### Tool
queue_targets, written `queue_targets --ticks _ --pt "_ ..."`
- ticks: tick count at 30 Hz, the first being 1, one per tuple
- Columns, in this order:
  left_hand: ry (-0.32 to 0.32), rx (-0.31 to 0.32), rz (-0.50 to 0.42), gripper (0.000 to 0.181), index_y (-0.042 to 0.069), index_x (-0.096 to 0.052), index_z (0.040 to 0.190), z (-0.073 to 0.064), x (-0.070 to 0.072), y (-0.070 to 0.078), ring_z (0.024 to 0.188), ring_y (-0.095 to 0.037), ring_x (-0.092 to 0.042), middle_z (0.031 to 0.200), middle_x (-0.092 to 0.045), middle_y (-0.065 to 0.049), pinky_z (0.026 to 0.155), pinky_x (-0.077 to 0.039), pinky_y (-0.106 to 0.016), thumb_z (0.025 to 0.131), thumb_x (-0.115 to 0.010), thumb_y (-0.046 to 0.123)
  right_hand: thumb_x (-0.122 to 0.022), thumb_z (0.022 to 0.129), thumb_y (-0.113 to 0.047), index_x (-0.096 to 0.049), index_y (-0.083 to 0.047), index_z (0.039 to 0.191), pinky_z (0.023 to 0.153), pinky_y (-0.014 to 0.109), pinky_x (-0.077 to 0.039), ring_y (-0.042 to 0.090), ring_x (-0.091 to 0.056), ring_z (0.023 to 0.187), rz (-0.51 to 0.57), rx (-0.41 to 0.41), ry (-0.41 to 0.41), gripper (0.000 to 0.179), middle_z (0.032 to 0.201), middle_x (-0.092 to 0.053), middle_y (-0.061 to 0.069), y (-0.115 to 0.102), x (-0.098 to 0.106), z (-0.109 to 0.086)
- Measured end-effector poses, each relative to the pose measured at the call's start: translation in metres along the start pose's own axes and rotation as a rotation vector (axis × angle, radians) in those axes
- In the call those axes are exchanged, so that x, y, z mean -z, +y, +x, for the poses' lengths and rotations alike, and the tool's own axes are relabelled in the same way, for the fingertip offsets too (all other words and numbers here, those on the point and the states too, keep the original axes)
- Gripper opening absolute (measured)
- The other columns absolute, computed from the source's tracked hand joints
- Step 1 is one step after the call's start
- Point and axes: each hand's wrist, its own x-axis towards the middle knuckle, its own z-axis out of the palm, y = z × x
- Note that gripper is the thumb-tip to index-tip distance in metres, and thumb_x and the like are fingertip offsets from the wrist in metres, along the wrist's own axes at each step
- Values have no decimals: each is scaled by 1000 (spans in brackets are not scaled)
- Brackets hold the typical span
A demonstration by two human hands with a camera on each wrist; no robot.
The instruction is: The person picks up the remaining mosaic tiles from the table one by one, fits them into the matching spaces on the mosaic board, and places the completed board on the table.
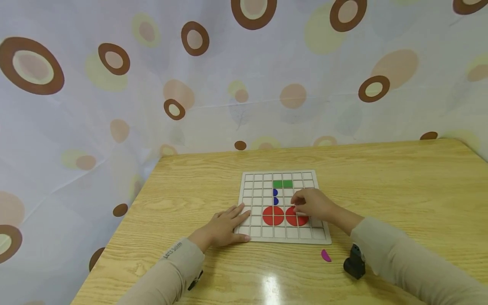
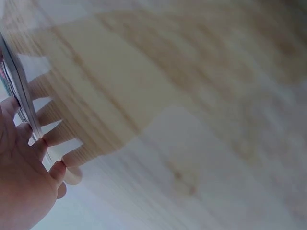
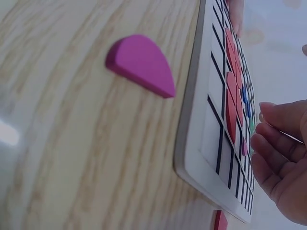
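A white grid board [image 1: 263,233] lies flat on the wooden table. Two red circles [image 1: 273,216], each made of several pieces, sit in its lower part, with two blue half-rounds [image 1: 275,192] and a green rectangle [image 1: 282,184] above them. My left hand [image 1: 225,226] rests on the board's left edge with its fingers spread. Over the right red circle is my right hand [image 1: 314,205]; its fingers bend loosely, and nothing shows between thumb and fingertips in the right wrist view. Close by those fingers, a small pink piece [image 3: 244,146] lies on the board.
A magenta half-round piece [image 3: 141,64] lies on the table just in front of the board's near right corner. Another pinkish-red piece [image 3: 220,221] shows partly beside the board's right edge. A patterned curtain [image 1: 213,127] hangs behind the table [image 1: 400,182].
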Motion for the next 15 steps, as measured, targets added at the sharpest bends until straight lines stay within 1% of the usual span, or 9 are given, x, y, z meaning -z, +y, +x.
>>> queue_targets --ticks 4,11,15 --pt "4 -2 -3 72 24 -18 139 0 1 0 129 -21 -7 144 -9 0 98 -16 -46 80 -42 59 -61 77 -4 -62 -2 85 63 29 -41 13 -49 71 22 -15 -8 8 76 -57 -1 -3 4 -4" --pt "2 -7 3 72 23 -18 139 -2 3 2 129 -21 -8 144 -9 -1 97 -16 -46 80 -42 57 -62 78 -7 -61 -2 87 70 33 -43 16 -52 77 36 -43 -7 10 81 -58 0 -2 7 -10" --pt "3 -13 9 72 22 -19 139 -2 3 2 129 -22 -8 144 -10 -3 97 -17 -46 81 -42 57 -61 79 -8 -61 -1 89 69 32 -43 16 -51 76 58 -40 -13 13 81 -58 0 -1 10 -15"
